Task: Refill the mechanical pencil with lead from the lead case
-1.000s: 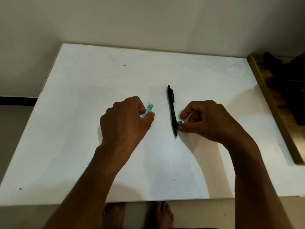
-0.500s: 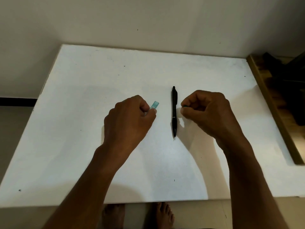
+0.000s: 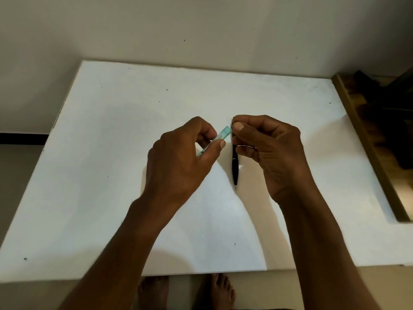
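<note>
- The left hand (image 3: 178,162) has its thumb and fingers pinched closed around the lead case (image 3: 220,138), a slim, clear teal tube.
- The lead case is tilted, its upper end pointing up and toward the right hand, its lower end hidden inside the left palm.
- The right hand (image 3: 270,151) has its thumb and forefinger pressed together right at the upper tip of the lead case; whether they grip a cap or a lead there is too small to tell.
- The other right fingers are curled loosely inward, and one of them sits over the upper part of the mechanical pencil (image 3: 235,166).
- The mechanical pencil, black, lies flat on the white board (image 3: 134,121), just beside the lead case on its right-hand side and lower than the case, which is raised above it.
- The pencil's tip points toward the person; its far end is covered by the right hand.
- Both forearms reach in from the near edge of the white board toward the pencil, one on each side of it.
- Beyond the board's near edge, nearer than the pencil, two bare feet (image 3: 185,291) show on the floor.
- Well apart from the pencil, past the board's right edge, runs a wooden frame (image 3: 366,142) with dark things behind it.
</note>
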